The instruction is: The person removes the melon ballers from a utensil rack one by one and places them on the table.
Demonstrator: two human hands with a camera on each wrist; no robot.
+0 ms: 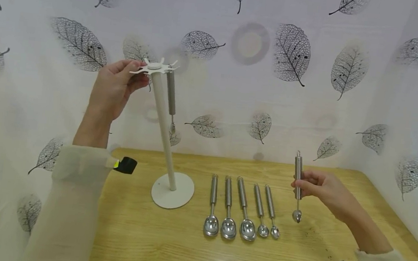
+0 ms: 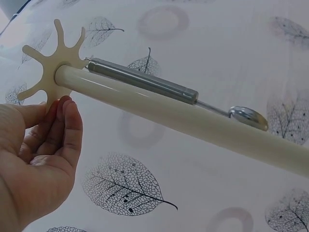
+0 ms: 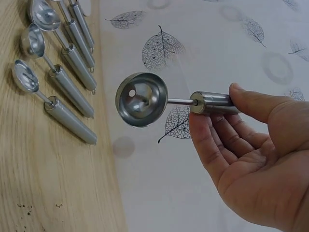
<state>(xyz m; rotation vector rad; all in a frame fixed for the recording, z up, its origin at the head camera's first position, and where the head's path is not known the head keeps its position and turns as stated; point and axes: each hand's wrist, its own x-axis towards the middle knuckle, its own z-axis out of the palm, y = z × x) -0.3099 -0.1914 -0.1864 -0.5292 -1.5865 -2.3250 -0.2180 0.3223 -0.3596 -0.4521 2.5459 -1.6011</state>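
Observation:
My left hand (image 1: 110,86) pinches one arm of the star-shaped hook top of a white utensil stand (image 1: 163,130), whose post leans to the left in the head view. A steel melon baller (image 1: 171,92) hangs from a hook on its right side, handle up. In the left wrist view my thumb and fingers (image 2: 72,130) meet at the hook's arm. Off to the right, my right hand (image 1: 319,187) grips another melon baller (image 3: 142,99) by its handle, above the table. Its round bowl points down and has a small hole, visible in the right wrist view.
Between the stand and my right hand, several steel scoops lie in a row on the wooden table (image 1: 166,245). Three are larger scoops (image 1: 228,228); two are smaller ballers (image 1: 263,230). Behind hangs a leaf-print curtain (image 1: 216,93). Dark crumbs (image 1: 311,231) lie near my right hand.

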